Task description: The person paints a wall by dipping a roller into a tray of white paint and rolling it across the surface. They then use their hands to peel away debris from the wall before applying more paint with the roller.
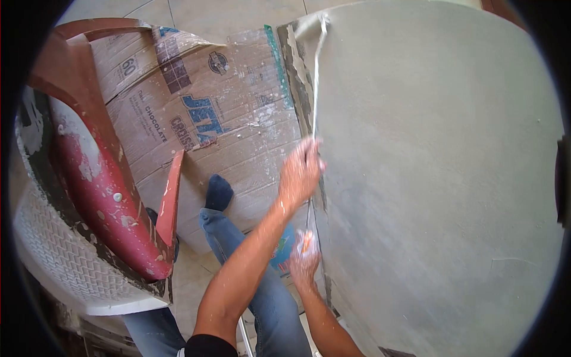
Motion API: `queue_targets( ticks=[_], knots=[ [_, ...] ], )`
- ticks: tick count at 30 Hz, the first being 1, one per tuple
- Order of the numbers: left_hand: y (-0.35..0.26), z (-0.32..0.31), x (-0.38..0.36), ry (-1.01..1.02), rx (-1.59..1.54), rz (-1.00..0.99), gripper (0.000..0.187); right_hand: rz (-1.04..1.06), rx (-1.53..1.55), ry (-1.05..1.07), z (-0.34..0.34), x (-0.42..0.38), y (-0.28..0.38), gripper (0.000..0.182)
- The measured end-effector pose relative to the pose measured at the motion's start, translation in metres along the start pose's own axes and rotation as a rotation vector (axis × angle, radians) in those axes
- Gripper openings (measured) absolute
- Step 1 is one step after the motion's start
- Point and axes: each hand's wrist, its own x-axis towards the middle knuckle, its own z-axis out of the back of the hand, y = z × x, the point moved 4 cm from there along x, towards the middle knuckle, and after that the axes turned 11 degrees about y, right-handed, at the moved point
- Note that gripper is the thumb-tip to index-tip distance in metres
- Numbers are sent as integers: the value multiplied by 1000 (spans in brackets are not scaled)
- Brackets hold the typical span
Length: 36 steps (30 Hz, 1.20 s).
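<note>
I hold a paint roller, its white-coated rod (317,77) running up along the left side of a grey plastered wall (440,137). The pale roller head (307,27) lies at the wall's upper left edge and appears to touch it. My left hand (300,169) is closed around the rod partway down, slightly blurred. Lower down, my right hand (304,259) grips the handle's end, where some orange shows between the fingers. White specks of paint dot both hands and forearms.
Paint-spotted cardboard (244,154) covers the floor. At left stands a splattered red chair-like frame (83,65), with a red-pink piece (113,190) and a white textured panel (65,238) beside it. My socked foot (219,191) rests on the cardboard. A blue printed object (282,250) is partly hidden behind my arms.
</note>
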Motion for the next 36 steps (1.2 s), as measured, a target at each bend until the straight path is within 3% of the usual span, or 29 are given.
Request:
queue_targets(
  ticks=[2, 5, 10, 12, 14, 19, 22, 23, 25, 27, 31, 36],
  knots=[
    [15, -15, -20, 29, -110, 101, 37, 13, 62, -30, 2, -17, -15, 23],
    [14, -9, 4, 13, 60, -3, 36, -58, -141, 11, 18, 7, 3, 22],
    [-16, 14, 56, 23, 24, -49, 39, 85, -12, -59, 16, 44, 41, 26],
    [-7, 12, 33, 54, 5, -14, 39, -5, -34, 1, 10, 31, 23, 27],
    [10, -1, 2, 76, -27, 12, 38, 41, -132, -49, 12, -1, 3, 26],
    [12, -54, -83, 149, -186, 112, 32, -54, -61, -58, 34, -77, -51, 25],
    [17, -62, -77, 190, -150, 91, 33, -40, -94, -98, 39, -70, -71, 21],
    [16, -59, -64, 202, -115, 77, 34, -29, -97, -111, 39, -54, -71, 20],
    [-3, -37, -23, -6, 250, -320, 36, -1, -65, -118, 33, -7, -44, 20],
    [-6, -19, 24, 82, -190, -131, 38, 55, -12, -126, 26, 31, -3, 21],
    [-16, -11, 22, 118, -148, -91, 39, 50, 8, -128, 24, 27, 9, 23],
    [31, -57, -71, 239, -157, 107, 35, -60, -103, -74, 46, -61, -79, 26]
  ],
)
